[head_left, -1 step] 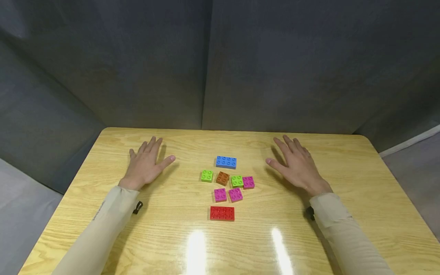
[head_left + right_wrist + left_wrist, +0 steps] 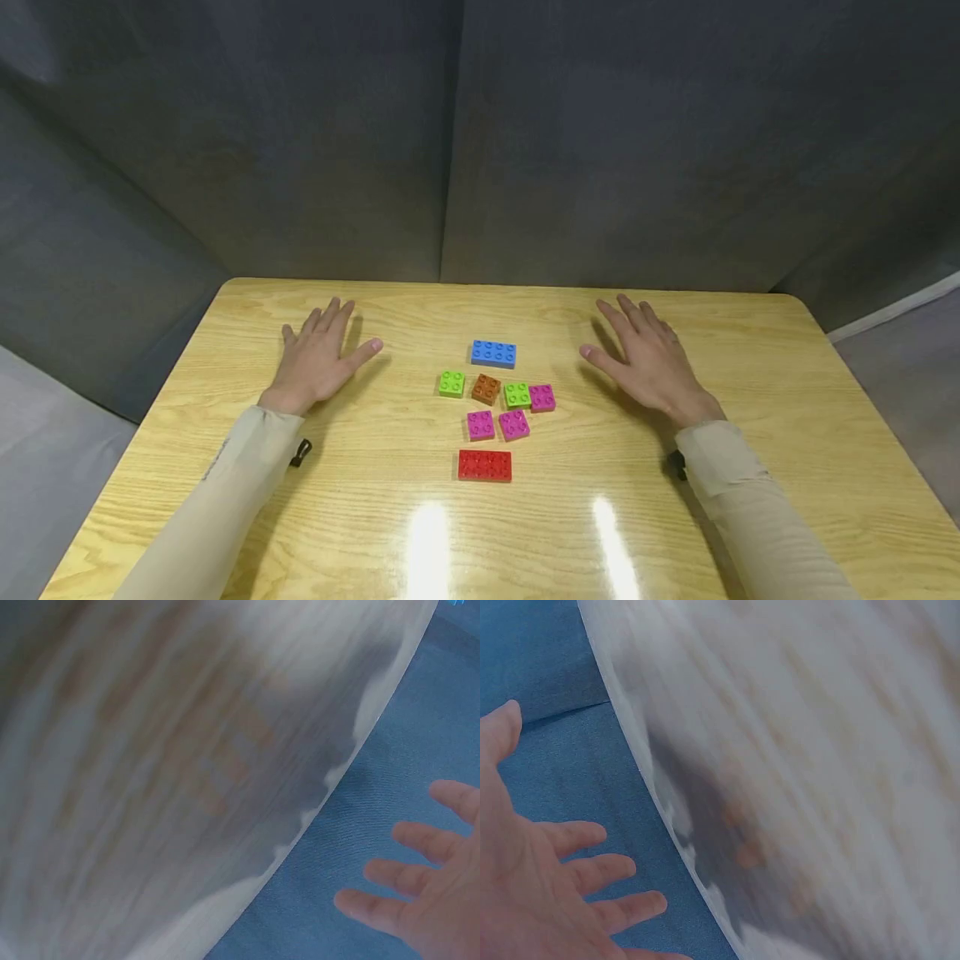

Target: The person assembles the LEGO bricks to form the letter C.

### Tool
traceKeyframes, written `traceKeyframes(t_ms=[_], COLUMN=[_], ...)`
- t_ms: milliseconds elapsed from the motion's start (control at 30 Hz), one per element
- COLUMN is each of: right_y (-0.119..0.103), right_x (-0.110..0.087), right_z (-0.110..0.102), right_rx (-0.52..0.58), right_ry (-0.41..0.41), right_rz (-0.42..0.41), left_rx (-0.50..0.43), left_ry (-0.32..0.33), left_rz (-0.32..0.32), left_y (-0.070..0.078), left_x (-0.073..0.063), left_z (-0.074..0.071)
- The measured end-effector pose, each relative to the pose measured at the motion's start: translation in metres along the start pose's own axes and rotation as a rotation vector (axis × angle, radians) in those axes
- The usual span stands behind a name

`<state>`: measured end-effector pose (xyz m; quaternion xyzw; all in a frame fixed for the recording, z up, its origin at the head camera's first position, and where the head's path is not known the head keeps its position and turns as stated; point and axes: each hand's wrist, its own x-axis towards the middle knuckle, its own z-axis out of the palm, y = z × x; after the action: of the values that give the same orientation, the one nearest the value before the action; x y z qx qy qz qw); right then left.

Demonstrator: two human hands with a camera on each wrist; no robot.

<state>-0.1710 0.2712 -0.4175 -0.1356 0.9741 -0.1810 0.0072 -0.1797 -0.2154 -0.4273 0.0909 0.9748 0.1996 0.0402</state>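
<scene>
My left hand (image 2: 315, 362) is held over the left part of the table, fingers spread and nothing in it. On the other side my right hand (image 2: 648, 358) is likewise empty, its fingers apart. Between them lie toy building bricks: a long blue brick (image 2: 493, 354) at the back and a long red brick (image 2: 485, 466) at the front. A green brick (image 2: 452, 384), a brown brick (image 2: 486, 389), another green brick (image 2: 517, 395) and a magenta brick (image 2: 542, 397) form a rough row. Two more magenta bricks (image 2: 481, 426) sit just in front of it.
The light wooden table (image 2: 360, 517) ends at a dark grey curtain (image 2: 600, 167) behind it. Small black straps (image 2: 301, 452) show by the wrists. Glare streaks mark the table's front. Both wrist views show the hand beside the table's edge, with blue-looking cloth beyond.
</scene>
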Motion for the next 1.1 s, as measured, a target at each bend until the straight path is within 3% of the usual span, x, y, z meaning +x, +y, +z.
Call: traceKeyframes(t_ms=[267,467,600,867,1100], right_y=[-0.001,-0.006,-0.018,-0.04,-0.051], right_x=[-0.001,-0.002,-0.003,-0.006,-0.013], right_z=[0.0,0.002,0.003,0.014,0.018], right_rx=[0.012,0.028,0.057,0.062,0.04], right_ry=[-0.004,0.05,0.061,0.009,-0.054], right_rz=[-0.012,-0.114,-0.171,-0.27,-0.251], left_rx=[-0.006,-0.021,-0.049,-0.12,-0.199], left_ry=[0.0,0.004,0.027,0.095,0.102], left_rz=[0.007,0.03,0.081,0.202,0.285], left_y=[0.001,0.009,0.023,0.06,0.085], left_x=[-0.001,-0.005,-0.012,-0.036,-0.057], left_z=[0.001,0.001,0.0,0.005,0.014])
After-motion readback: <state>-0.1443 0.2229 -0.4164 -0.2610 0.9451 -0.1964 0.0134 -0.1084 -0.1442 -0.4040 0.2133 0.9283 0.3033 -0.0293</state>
